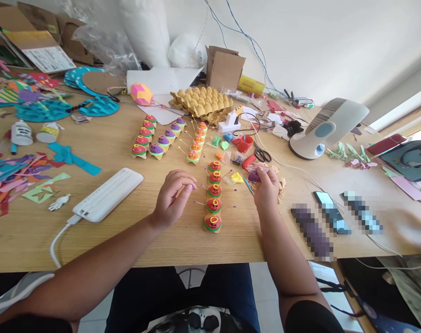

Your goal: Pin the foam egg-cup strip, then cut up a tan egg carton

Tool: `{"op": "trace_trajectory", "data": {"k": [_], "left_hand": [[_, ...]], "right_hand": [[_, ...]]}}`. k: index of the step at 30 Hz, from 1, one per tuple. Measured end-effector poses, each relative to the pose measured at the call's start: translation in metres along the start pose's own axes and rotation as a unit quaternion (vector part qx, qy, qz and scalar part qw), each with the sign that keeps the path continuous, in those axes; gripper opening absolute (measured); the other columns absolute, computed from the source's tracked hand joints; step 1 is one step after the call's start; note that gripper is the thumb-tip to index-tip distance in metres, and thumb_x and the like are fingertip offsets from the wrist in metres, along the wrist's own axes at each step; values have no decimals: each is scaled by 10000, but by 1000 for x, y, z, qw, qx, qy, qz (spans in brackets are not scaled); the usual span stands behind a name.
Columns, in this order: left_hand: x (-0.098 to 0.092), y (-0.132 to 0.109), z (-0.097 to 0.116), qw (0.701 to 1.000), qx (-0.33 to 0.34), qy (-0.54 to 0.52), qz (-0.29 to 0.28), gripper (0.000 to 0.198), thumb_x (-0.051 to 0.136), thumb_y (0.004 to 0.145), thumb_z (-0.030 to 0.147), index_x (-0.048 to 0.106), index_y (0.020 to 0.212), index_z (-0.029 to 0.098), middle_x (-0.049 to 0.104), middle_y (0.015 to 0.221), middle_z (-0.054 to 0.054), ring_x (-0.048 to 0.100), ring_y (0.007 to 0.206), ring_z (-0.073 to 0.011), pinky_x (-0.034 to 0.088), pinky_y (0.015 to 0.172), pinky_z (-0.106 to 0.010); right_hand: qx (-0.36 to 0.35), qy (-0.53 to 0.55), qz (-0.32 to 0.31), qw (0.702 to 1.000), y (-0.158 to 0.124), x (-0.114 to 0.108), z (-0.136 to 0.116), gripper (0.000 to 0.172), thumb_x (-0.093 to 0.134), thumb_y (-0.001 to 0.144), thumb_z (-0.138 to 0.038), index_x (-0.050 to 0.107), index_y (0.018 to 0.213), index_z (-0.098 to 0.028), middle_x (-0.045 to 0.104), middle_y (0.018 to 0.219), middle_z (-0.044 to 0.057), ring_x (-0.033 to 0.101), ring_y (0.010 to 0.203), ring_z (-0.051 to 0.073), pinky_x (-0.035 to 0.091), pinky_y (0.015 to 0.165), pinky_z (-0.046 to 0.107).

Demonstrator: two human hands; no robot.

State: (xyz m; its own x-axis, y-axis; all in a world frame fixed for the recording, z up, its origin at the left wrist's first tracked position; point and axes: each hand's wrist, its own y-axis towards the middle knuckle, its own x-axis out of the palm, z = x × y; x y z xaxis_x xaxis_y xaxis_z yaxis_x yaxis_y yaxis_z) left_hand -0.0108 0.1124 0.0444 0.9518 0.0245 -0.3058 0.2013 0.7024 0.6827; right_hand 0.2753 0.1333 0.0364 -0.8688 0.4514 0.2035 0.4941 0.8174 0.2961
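My left hand (pixel 172 199) is raised just left of a strip of egg carton cups, pinching a small purple bit of clay (pixel 193 186) between thumb and fingertips. In my right hand (pixel 269 187), to the strip's right, is a lump of purple modelling clay (pixel 255 176), seemingly in a clear wrapper. The egg carton strip (pixel 213 206) lies between my hands, its cups covered in red and green clay with faces and yellow rings. Thin sticks with purple tips poke out at its sides, and small purple bits lie on the table to its right.
Behind stand red, purple and orange egg carton strips (pixel 165 138). Scissors (pixel 262 154), a red cup (pixel 244 144) and clay packets are at back right, near a fan (pixel 326 127). A white power bank (pixel 108 194) and paper scraps (pixel 19 178) lie left; phones (pixel 330 212) lie right.
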Motion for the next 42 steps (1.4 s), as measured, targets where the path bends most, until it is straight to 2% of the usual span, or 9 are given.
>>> {"op": "trace_trajectory", "data": {"k": [7,12,18,25,27,31,34,38,42], "left_hand": [[-1,0,-1,1000,-2,-1,0,202,487,1035,214,646,911,207,675,1004,-61,613,1023,-211,470,975,-433],[-1,1,-2,1000,1,0,4,207,486,1036,218,643,903,206,674,983,-62,619,1007,-211,475,962,-436],[-1,1,-2,1000,2,1,7,198,490,1031,217,641,903,210,677,978,-62,625,1007,-216,485,951,-436],[-2,1,-1,1000,11,-5,9,189,493,1029,191,641,913,212,670,985,-55,615,1013,-207,476,955,-430],[-2,1,-1,1000,10,-3,9,193,491,1032,200,641,911,212,672,982,-55,617,1011,-207,477,957,-430],[-1,1,-2,1000,0,9,-2,212,480,1044,247,645,915,212,686,971,-59,625,997,-212,487,950,-428],[1,2,-3,1000,-8,17,-16,218,475,1050,271,657,944,213,700,966,-59,629,985,-212,492,943,-419],[3,3,-6,999,-23,27,-30,250,462,1059,303,681,979,215,716,972,-61,629,991,-213,494,940,-410],[5,2,-9,999,-27,23,-40,288,432,1072,306,693,989,214,726,996,-65,633,1005,-211,497,948,-403]], "right_hand": [[29,-121,0,992,6,-8,6,400,714,821,-623,653,821,-227,654,714,-25,599,629,127,528,637,276],[110,-237,-89,961,10,-16,12,392,774,818,-562,646,719,-205,617,608,-31,569,540,133,478,517,255],[153,-313,-147,926,8,-18,22,292,656,1007,-416,675,1150,-162,709,1082,47,693,883,162,606,786,349],[32,-329,-96,939,14,-11,24,360,685,862,-573,757,835,-221,715,1182,104,648,1141,276,533,939,404],[4,-335,-85,938,14,-10,24,361,713,817,-575,777,813,-220,723,1129,112,645,1110,283,521,933,402],[-24,-339,-67,938,15,-10,29,424,650,851,-581,802,937,-194,744,957,93,645,849,227,535,803,367],[-53,-336,-38,940,19,-12,35,506,611,877,-577,765,1114,-157,731,1022,115,604,742,179,533,705,331],[-129,-331,5,935,19,-11,30,440,578,919,-504,726,1188,-190,643,1197,143,630,861,188,551,722,337],[-226,-330,9,916,5,-4,8,290,563,971,-410,738,1138,-251,624,1221,124,604,1147,256,520,981,462]]}}
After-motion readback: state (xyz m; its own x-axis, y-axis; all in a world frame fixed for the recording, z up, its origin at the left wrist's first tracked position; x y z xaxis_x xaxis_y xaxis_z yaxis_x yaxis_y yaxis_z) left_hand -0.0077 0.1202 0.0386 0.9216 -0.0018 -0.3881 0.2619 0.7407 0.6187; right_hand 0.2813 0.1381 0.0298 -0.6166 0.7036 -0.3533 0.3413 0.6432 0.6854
